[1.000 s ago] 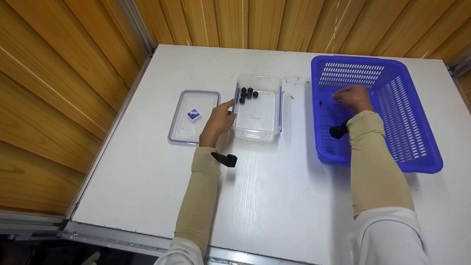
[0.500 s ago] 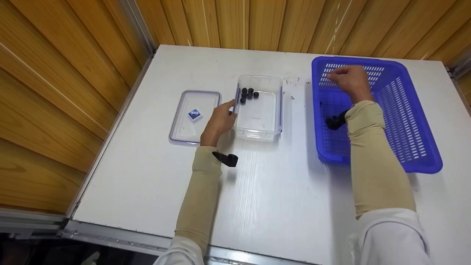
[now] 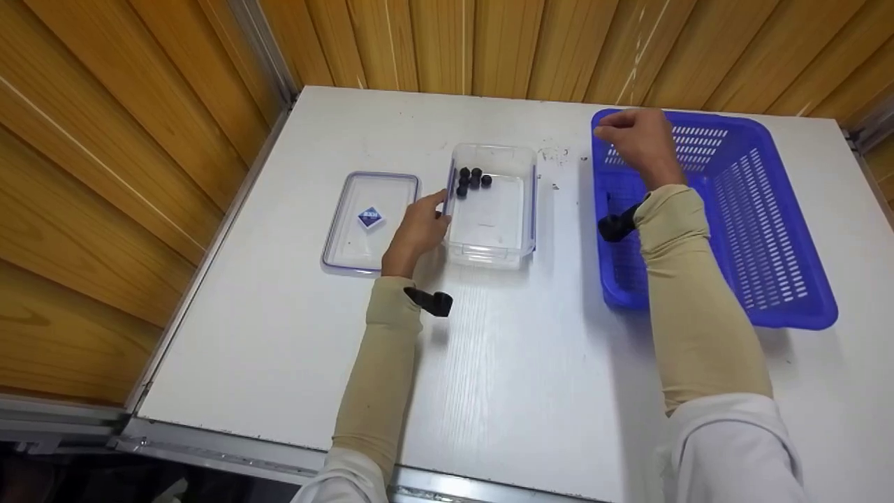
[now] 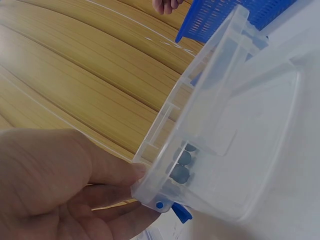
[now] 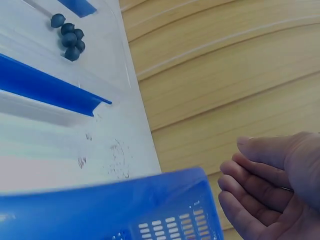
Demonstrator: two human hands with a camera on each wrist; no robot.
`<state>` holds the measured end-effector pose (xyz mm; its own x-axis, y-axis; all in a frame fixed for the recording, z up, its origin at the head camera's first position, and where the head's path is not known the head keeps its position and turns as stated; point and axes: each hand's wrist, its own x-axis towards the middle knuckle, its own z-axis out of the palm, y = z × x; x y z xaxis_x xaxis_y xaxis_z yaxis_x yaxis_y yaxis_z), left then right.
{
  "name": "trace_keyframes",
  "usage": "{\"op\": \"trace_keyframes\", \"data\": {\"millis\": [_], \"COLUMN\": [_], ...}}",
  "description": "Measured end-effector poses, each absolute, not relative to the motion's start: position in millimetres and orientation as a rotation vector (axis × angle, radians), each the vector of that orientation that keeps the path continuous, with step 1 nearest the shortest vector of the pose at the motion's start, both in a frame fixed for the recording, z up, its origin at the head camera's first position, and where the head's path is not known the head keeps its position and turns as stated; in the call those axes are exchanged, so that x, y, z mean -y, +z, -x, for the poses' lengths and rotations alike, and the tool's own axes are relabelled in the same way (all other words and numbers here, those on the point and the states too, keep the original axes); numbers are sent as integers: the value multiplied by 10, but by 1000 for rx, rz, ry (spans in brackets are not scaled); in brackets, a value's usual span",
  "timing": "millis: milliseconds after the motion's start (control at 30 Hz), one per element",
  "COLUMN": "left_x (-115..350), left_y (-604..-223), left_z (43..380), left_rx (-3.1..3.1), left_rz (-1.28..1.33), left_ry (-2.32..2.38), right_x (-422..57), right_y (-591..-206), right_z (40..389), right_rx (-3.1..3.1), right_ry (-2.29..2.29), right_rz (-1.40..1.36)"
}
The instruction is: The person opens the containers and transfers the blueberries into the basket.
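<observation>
My left hand (image 3: 418, 227) grips the left wall of a clear plastic storage container (image 3: 492, 223). In the left wrist view its thumb lies on the rim and the other fingers are outside, near a blue clip (image 4: 181, 212). Several small dark balls (image 3: 475, 179), resembling blueberries, sit together in the container's far left corner. My right hand (image 3: 644, 140) is raised over the far left corner of a blue plastic basket (image 3: 754, 209). Its fingers are curled and the thumb tip is near the index finger; whether something small is hidden between them is unclear.
A clear lid (image 3: 339, 248) with a blue label lies left of the container, partly behind the left hand. One small dark thing (image 3: 609, 198) shows at the basket's left inner side. Wooden panels (image 3: 531, 45) stand behind the white table (image 3: 503, 363).
My right hand has risen from inside the basket and moved left to above its far left corner. The left hand, container and dark balls have stayed put.
</observation>
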<state>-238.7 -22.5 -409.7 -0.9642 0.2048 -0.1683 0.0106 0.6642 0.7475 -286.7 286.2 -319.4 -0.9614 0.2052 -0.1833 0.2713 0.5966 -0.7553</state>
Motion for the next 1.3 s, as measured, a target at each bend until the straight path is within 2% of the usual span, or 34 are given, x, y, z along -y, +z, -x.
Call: {"op": "trace_keyframes", "data": {"millis": [700, 1300], "left_x": [231, 222], "left_y": [-4079, -4081], "left_z": [2365, 2377], "left_rx": [-2662, -2664], "left_rz": [-169, -191], "left_ry": [1192, 1201], "right_x": [-2102, -1765], "right_y": [-3490, -3781], "right_z": [3055, 3168], "right_rx": [-2789, -2763], "right_ry": [-1289, -1217], "right_rz": [-91, -19]}}
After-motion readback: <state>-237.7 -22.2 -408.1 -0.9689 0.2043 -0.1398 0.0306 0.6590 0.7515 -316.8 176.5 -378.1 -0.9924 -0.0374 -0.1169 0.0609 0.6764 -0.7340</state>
